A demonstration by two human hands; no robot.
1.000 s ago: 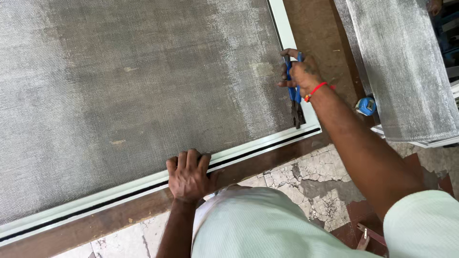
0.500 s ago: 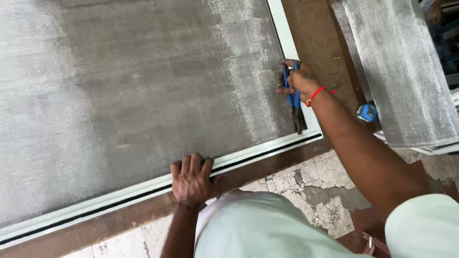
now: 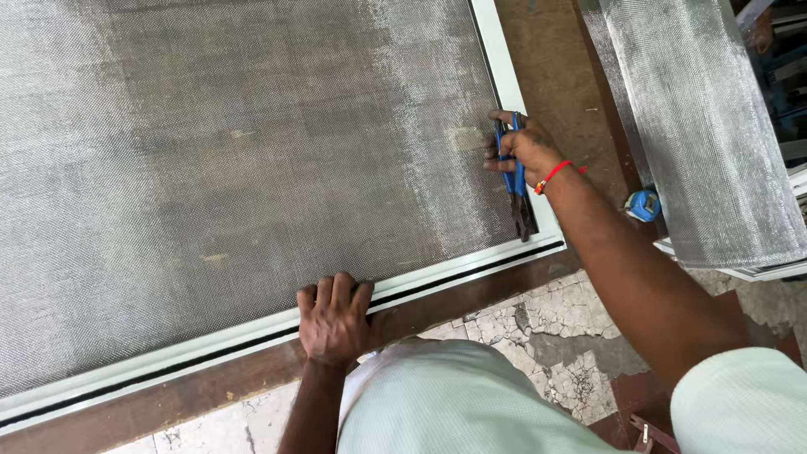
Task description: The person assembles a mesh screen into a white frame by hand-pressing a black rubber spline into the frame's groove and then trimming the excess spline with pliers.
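A large sheet of grey wire mesh (image 3: 235, 151) lies over a white window frame (image 3: 504, 76) on a brown wooden table (image 3: 555, 76). My left hand (image 3: 334, 318) presses flat on the frame's near rail, fingers on the mesh edge. My right hand (image 3: 525, 147), with a red thread at the wrist, grips blue-handled pliers (image 3: 519, 197) whose dark jaws point down at the frame's right rail near the bottom right corner.
A second roll or sheet of grey mesh (image 3: 698, 126) lies at the right over another white frame. A small blue tape measure (image 3: 644, 204) sits by it on the table edge. Cracked tile floor (image 3: 555, 336) shows below the table.
The view has shifted a little. My right hand with the pliers stays at the frame's right rail near the corner, and my left hand stays pressed on the near rail.
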